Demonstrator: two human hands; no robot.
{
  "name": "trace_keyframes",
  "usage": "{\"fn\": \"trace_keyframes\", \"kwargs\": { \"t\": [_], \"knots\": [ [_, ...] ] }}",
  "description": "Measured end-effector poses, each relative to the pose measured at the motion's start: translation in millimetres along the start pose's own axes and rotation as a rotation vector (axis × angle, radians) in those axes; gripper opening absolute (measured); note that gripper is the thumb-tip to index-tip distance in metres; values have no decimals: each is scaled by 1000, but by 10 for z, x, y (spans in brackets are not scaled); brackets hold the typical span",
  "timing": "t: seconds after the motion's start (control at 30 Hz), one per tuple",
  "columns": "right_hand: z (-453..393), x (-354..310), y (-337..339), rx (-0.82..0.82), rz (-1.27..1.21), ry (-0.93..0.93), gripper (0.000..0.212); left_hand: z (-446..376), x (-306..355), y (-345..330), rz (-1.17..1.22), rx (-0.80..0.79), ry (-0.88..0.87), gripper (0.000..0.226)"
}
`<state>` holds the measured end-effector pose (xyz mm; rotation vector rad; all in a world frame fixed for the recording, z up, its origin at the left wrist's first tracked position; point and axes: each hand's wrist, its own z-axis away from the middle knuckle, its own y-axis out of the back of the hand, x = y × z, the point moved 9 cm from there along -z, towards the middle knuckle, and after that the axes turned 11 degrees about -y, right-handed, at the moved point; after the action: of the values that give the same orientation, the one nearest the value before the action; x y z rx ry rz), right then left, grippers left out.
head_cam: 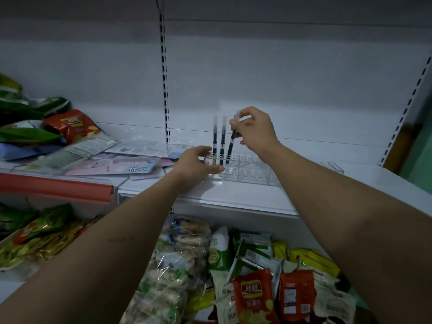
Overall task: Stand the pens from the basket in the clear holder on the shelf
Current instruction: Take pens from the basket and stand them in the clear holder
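Pinching a slim dark pen (231, 142) near its top, the right hand (254, 132) tilts it into the clear acrylic holder (247, 168); the left hand (198, 163) grips the holder's near end, just below two upright pens (218, 139).

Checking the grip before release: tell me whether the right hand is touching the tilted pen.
Touching. The head view shows the right hand pinching the tilted pen near its cap, fingertips wrapped on the barrel.
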<state>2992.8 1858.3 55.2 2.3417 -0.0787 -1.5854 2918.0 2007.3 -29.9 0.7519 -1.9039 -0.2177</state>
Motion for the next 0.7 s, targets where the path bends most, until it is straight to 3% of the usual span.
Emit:
{"fn": "trace_keyframes", "kwargs": {
  "t": [0.4,0.7],
  "knots": [
    [83,10,-121,-39,140,18,8,26,31,-15,-13,-3,16,81],
    [199,87,-75,-103,190,-58,37,83,42,-9,-18,4,65,92]
  ]
}}
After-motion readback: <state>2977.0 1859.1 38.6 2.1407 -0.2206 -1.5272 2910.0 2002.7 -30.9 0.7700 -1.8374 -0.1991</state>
